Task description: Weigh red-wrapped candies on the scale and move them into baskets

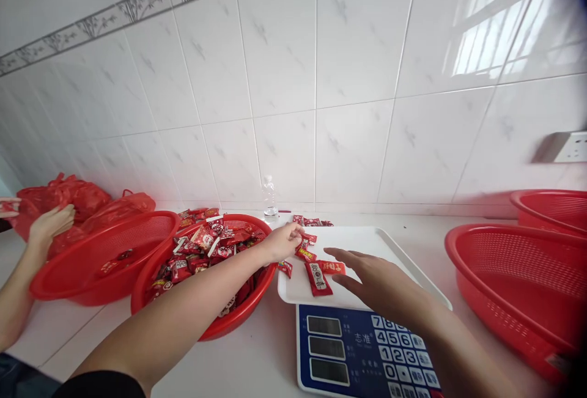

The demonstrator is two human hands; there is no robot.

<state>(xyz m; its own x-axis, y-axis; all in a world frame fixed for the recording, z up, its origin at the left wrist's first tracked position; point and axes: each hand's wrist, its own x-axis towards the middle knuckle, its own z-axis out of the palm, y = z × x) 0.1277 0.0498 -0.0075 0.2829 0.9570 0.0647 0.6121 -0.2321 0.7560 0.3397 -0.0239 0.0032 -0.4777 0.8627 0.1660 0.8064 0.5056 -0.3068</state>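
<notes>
My left hand (283, 243) reaches over the left edge of a white tray (367, 239), its fingers pinched on a small red wrapped candy (304, 243). More red packets lie below it, among them a large packet (318, 279) with a pale label and an orange-red packet (334, 267). My right hand (367, 266) hovers over the tray's right part, thumb and fingers apart and holding nothing, its fingertips near the orange-red packet. Under my left forearm a red basket (261, 288) is heaped with wrapped snacks (202, 239). The tray rests on a blue scale (362, 355) with number keys.
Left of the filled basket stands another red basket (160, 227) with a few packets. Beyond it, a person's hand (52, 224) touches red plastic bags (73, 196). A clear bottle (269, 199) stands by the tiled wall. Red baskets (504, 233) are on the right.
</notes>
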